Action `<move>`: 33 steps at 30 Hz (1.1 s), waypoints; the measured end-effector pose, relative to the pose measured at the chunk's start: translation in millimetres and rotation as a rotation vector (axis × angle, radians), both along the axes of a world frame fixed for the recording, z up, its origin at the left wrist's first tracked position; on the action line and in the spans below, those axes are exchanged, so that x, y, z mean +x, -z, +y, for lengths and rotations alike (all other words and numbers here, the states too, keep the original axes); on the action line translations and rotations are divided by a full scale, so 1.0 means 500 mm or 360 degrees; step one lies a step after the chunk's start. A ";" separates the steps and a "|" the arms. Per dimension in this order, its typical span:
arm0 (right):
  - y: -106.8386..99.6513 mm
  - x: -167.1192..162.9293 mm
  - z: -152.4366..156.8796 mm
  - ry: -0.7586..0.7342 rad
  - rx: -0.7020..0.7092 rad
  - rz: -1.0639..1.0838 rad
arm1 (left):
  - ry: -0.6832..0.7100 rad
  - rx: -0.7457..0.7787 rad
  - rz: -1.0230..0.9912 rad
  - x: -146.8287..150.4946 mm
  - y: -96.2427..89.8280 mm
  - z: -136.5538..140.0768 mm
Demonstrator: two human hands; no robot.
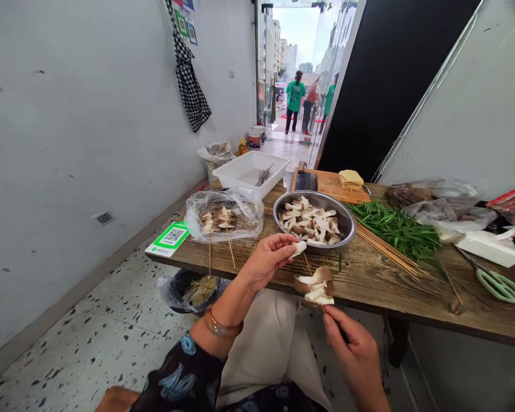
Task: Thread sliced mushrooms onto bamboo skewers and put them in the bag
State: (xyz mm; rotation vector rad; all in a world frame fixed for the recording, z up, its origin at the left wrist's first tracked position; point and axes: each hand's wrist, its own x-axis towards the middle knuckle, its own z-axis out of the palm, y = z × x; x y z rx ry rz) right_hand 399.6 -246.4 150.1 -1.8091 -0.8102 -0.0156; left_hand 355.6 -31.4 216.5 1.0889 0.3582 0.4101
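My left hand (271,256) is closed on a small white mushroom piece (299,248), pinched between thumb and fingers by the near rim of a steel bowl (351,229). The bowl holds many torn mushroom pieces (311,219). Lower right, my right hand (352,342) grips the lower end of a wooden skewer (308,264). Several brown-and-white mushroom pieces (316,286) are threaded on that skewer, its bare tip pointing up toward the bowl. To the left, two loaded mushroom skewers (218,220) lie on a clear plastic bag (253,213), their sticks over the table edge.
Right of the bowl lie loose skewers (390,250), green leafy vegetables (395,229) and green-handled scissors (504,286). Behind are a white tub (251,157), a cleaver (306,181) and tofu-skin sheets (351,179) on a cutting board (326,182). A lined bin (184,292) stands below.
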 end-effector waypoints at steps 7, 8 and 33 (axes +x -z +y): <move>-0.001 0.001 0.006 -0.0050 0.0013 -0.0051 | 0.0005 0.0083 -0.0020 -0.008 0.006 0.005; -0.002 0.001 0.006 -0.0061 0.0011 -0.0067 | -0.0001 0.0092 -0.0018 -0.008 0.006 0.006; -0.008 -0.014 0.007 -0.0069 0.0053 -0.0123 | 0.0153 0.0465 0.0088 -0.033 -0.019 0.000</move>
